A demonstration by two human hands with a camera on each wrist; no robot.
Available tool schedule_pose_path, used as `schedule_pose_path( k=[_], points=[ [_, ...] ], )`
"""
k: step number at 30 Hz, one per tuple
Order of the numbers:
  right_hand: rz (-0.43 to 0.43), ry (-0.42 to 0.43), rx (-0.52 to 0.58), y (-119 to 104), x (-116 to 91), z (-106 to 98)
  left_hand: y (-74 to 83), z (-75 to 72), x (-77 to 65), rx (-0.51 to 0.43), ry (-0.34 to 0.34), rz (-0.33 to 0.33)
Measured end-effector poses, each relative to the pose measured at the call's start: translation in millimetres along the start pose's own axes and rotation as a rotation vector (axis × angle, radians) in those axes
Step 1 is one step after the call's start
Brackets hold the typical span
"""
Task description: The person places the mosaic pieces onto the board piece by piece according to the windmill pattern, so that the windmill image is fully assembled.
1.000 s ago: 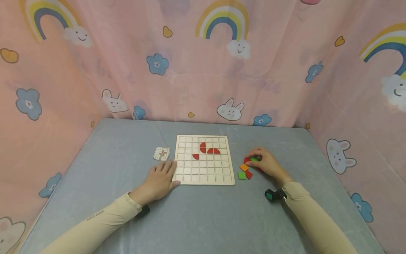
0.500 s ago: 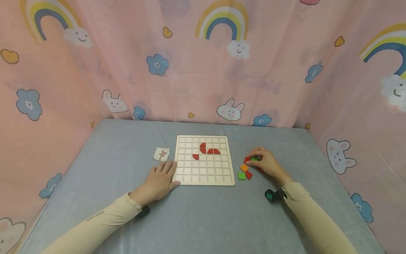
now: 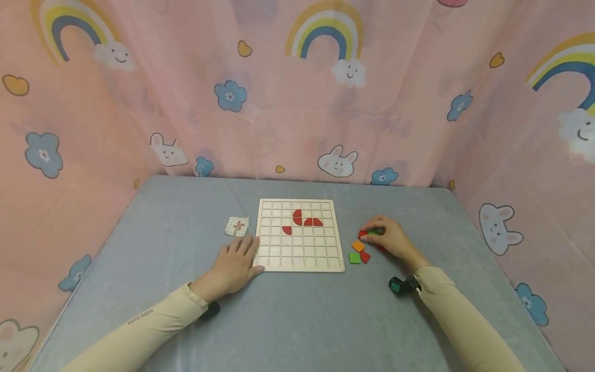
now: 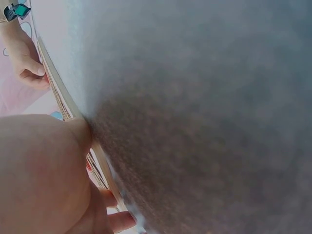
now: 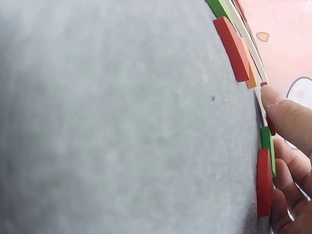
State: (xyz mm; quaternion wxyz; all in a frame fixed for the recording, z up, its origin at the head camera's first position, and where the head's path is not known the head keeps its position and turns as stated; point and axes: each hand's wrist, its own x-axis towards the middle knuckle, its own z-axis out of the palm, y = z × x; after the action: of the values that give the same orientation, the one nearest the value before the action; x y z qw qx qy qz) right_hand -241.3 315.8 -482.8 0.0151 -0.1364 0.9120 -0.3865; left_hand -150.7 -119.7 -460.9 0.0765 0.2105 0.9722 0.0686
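Observation:
My left hand (image 3: 234,263) rests at the near left corner of a wooden grid board (image 3: 297,253), its fingers along the left edge and its thumb at the corner. Several red quarter-circle tiles (image 3: 313,222) lie in the board's cells. To the right of the board, my right hand (image 3: 390,237) pinches a red tile (image 3: 363,234) between thumb and fingertips. Around it lie a green tile (image 5: 268,151) and another red tile (image 5: 264,183), partly hidden by the hand in the head view. Nearer are an orange square tile (image 3: 358,246), a green square tile (image 3: 355,258) and a red quarter-circle tile (image 3: 365,257).
A small paper card (image 3: 237,226) with a printed grid and pinwheel pattern lies left of the board. The grey cloth-covered table (image 3: 297,320) meets a pink patterned curtain (image 3: 279,119) at the back and sides.

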Motion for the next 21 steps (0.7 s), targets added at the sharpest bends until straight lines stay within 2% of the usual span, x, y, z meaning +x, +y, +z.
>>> schedule_pose_path(
  k=[21],
  points=[
    [0.017, 0.007, 0.023, -1.2, -0.5, 0.9, -0.6, 1.7, -0.3, -0.007, 0.007, 0.001]
  ],
)
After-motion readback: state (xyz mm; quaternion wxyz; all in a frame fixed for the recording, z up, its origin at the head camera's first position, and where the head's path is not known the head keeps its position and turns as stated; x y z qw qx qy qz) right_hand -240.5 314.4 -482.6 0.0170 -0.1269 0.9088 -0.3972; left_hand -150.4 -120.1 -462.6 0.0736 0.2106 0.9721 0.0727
